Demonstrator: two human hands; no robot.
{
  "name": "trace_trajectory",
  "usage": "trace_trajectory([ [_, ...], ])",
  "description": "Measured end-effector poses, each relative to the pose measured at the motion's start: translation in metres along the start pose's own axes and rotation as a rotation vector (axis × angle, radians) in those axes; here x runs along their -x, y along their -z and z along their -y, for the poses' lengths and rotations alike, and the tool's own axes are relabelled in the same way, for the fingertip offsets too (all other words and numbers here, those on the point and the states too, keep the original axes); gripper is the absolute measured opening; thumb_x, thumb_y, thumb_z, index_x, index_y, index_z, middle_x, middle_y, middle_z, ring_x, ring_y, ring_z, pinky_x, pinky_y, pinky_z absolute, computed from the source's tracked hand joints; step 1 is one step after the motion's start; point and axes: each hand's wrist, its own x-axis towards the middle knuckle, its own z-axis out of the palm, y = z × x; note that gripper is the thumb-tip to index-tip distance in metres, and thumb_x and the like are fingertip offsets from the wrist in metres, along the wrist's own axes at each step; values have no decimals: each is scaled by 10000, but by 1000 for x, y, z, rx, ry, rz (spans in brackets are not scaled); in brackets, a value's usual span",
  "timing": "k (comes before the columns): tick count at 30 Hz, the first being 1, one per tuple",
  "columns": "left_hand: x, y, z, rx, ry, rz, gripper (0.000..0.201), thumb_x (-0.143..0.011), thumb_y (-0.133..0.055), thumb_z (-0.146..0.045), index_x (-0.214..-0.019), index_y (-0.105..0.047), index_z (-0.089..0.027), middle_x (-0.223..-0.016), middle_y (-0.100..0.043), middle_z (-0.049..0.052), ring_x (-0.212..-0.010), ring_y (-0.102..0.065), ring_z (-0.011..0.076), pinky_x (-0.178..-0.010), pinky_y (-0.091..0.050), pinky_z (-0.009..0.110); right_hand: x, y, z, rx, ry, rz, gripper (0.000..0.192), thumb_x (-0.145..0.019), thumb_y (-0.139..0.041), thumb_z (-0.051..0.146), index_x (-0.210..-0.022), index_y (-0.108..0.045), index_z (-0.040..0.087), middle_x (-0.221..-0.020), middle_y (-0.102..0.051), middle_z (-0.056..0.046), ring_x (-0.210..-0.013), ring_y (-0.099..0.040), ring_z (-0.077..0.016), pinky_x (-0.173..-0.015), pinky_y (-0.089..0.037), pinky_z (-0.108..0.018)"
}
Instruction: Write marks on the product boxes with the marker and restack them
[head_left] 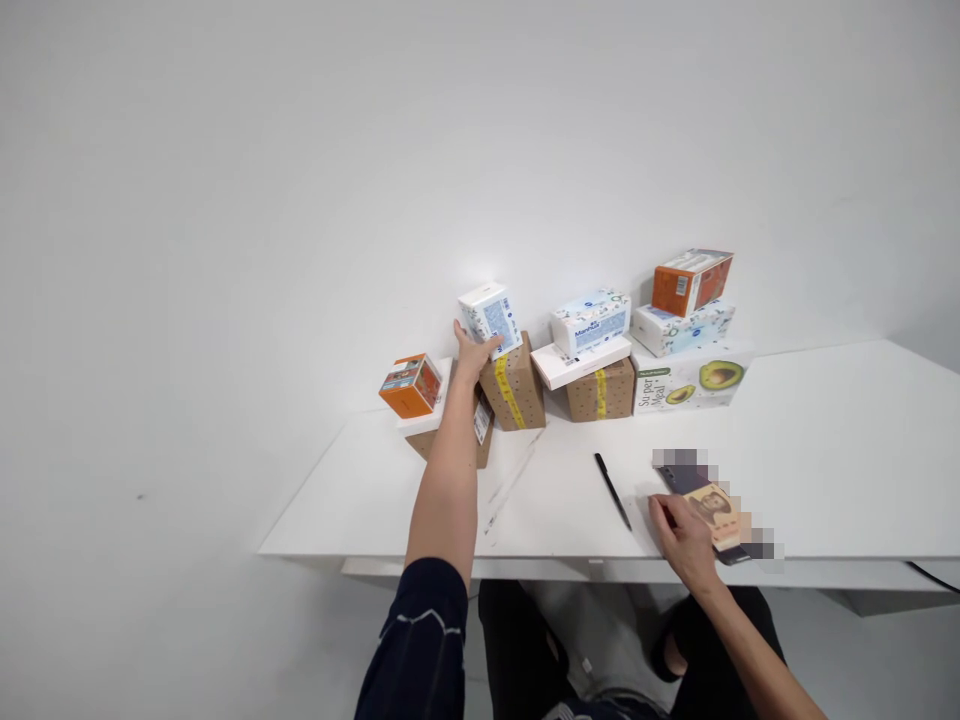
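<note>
Fingers of the left hand [472, 352] clasp a white-and-blue box [491, 318] atop a brown carton [514, 388]; right hand [684, 535] lies flat, fingers together, near the table's [825, 450] front edge; avocado box [690, 381] reads "Super Meal".

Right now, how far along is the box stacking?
Done: three stacks stand, the orange carton topping the right one. In hand: the left hand grips the white-and-blue tissue box atop the brown cardboard box with yellow tape. Right hand rests by the dark phone. Left: black pen lies untouched.
</note>
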Motion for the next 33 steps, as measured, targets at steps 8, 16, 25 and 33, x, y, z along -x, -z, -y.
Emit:
trace_trajectory([
  [8,30,10,-8,51,15,-39,650,-593,-791,-208,-1159,-476,-151,-1204,-605,141,-1075,-611,251,-923,-509,410,2,-1,-1,14,12,11,267,-898,-489,410,-793,-613,198,-699,-619,-56,-631,-568,-197,-632,-440,-338],
  [16,161,45,-26,447,65,42,585,-634,-772,-378,-1143,-516,-240,-1199,-637,71,-1110,-616,253,-926,-515,392,1,6,5,-1,-29,-34,309,-867,-507,451,-746,-619,189,-645,-607,-50,-586,-549,-189,-605,-437,-329],
  [25,339,26,38,573,792,204,648,-690,-750,-468,-1225,-525,-179,-1050,-685,108,-979,-663,265,-826,-523,355,36,-2,51,-268,-378,389,461,-901,-438,524,-1160,-589,175,-1009,-700,-97,-785,-660,-204,-711,-529,-321],
  [33,340,27,35,216,715,280,783,-753,-671,-557,-1387,-384,-198,-1072,-632,122,-1026,-619,250,-852,-475,339,-8,-11,50,396,-162,388,420,-936,-406,389,-1230,-553,128,-1121,-606,-162,-802,-651,-236,-736,-488,-359],
])
